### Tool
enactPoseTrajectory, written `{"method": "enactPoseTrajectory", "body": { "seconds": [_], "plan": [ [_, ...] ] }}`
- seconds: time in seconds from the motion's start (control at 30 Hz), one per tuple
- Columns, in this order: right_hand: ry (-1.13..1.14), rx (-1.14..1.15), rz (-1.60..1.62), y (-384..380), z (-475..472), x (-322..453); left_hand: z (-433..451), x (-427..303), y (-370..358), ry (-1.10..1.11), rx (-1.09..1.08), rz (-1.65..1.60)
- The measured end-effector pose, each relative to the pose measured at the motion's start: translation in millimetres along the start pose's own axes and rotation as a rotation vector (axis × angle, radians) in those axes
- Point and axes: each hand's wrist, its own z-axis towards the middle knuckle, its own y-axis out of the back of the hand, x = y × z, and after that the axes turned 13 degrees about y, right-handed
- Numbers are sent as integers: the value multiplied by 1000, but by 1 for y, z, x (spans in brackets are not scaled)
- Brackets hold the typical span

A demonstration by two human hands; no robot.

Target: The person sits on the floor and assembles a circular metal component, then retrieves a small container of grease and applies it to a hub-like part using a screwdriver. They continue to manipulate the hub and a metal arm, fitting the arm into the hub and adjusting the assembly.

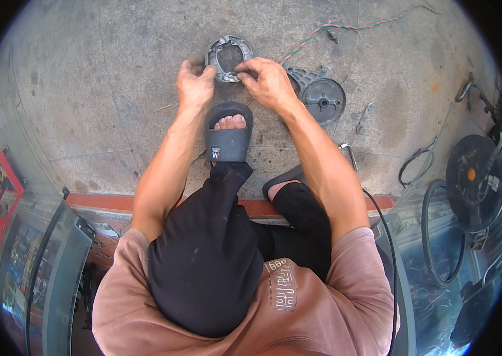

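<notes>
A pair of curved metal drum brake shoes forms a ring above the concrete floor, just beyond my sandalled foot. My left hand grips the ring's left side, its thumb on the near-left edge and its other fingers partly blurred. From the right, my right hand pinches the near-right inner edge between thumb and forefinger. Any small part between those fingertips is too small to make out. Beside my right wrist lies a round grey brake backing plate with a ribbed metal arm, partly hidden by that hand.
A short wrench and a socket-type hand tool lie to the right. A twisted red-and-green wire crosses the floor. Glass cases stand at the left; a motorcycle-like wheel shows at the right. My black sandal is close by.
</notes>
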Motion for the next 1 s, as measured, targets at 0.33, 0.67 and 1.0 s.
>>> {"method": "enactPoseTrajectory", "body": {
  "seconds": [0.33, 0.67, 1.0],
  "plan": [
    [-337, -15, 269, 2, -5, 11, -18, -23, 6, 446, 351, -328],
    [-361, -45, 280, -5, -11, 9, -24, -27, 2, 467, 394, -325],
    [-319, -78, 295, -12, -11, 6, -17, -26, 7, 464, 452, -260]
  ]
}}
